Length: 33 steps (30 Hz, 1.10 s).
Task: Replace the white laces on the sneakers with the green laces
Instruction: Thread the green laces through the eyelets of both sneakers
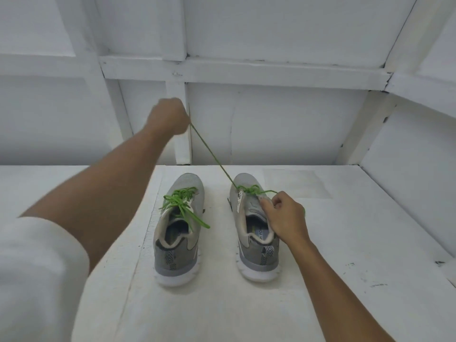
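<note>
Now, left hand [170, 117]: raised well above the table toward 11 o'clock, fingers balled into a fist round one end of a thin green cord lace [212, 156].
right hand [286, 215]: low at 3 o'clock, resting against the collar of the right grey mesh sneaker with a white sole [256, 257]; fingers curled, thumb and forefinger pinching the other run of the same lace.
lace between the hands: one strand runs taut and straight from the fist down toward 5 o'clock to the top eyelets of that sneaker, where it crosses in a small tangle; a short stretch arcs from there to the pinch.
left grey mesh sneaker [175, 257]: beside its mate at 9 o'clock, a gap between them, heel toward the person, toe at 12; its own bright green bow lace [182, 206] is loosely tied, one end trailing across the opening.
white painted table [345, 243]: both sneakers stand upright on it.
white sleeve [37, 267]: covers the left upper arm at 8 o'clock.
white panelled wall [271, 124]: behind the table at 12 o'clock.
</note>
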Available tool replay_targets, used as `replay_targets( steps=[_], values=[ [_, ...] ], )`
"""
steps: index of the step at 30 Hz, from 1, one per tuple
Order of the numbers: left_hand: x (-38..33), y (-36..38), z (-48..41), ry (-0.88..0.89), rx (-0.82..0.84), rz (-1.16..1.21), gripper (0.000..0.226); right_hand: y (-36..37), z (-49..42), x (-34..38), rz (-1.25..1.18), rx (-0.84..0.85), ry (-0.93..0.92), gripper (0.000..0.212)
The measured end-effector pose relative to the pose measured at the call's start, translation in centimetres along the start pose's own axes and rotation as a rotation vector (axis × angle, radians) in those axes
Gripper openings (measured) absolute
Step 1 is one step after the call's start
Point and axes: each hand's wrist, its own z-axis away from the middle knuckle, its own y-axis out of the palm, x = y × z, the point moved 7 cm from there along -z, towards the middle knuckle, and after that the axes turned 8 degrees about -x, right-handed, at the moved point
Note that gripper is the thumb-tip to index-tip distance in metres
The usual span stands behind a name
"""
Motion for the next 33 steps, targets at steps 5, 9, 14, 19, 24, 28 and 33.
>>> replay_targets(
  steps=[5, 9, 14, 19, 24, 28, 33],
  values=[
    [-5.0, 6.0, 4.4, 0.186, 0.212, 0.048, 0.056, 0.0, 0.0, -0.1, -0.012, -0.011, 0.003, 0.034],
    [-8.6, 13.4, 11.3, 0.43, 0.439, -0.137, 0.043, 0.0, 0.1, -0.1, -0.02, -0.011, 0.003, 0.034],
    [-7.9, 12.0, 10.1, 0.401, 0.328, -0.209, 0.027, 0.0, 0.1, -0.1, -0.027, -0.016, 0.003, 0.033],
    [-6.4, 8.4, 6.5, 0.354, 0.192, -0.186, 0.025, 0.0, 0.1, -0.4, -0.049, -0.016, 0.023, 0.033],
    [-5.7, 7.1, 5.3, 0.336, 0.137, -0.176, 0.024, 0.0, 0.1, -0.5, -0.05, -0.013, 0.035, 0.032],
    [-5.3, 6.3, 4.7, 0.305, 0.127, -0.175, 0.025, -0.1, 0.2, -0.4, -0.043, -0.014, 0.035, 0.031],
    [-4.9, 5.2, 4.3, 0.23, 0.102, -0.126, 0.019, -0.3, 0.2, -0.4, -0.053, -0.018, 0.044, 0.032]
  ],
)
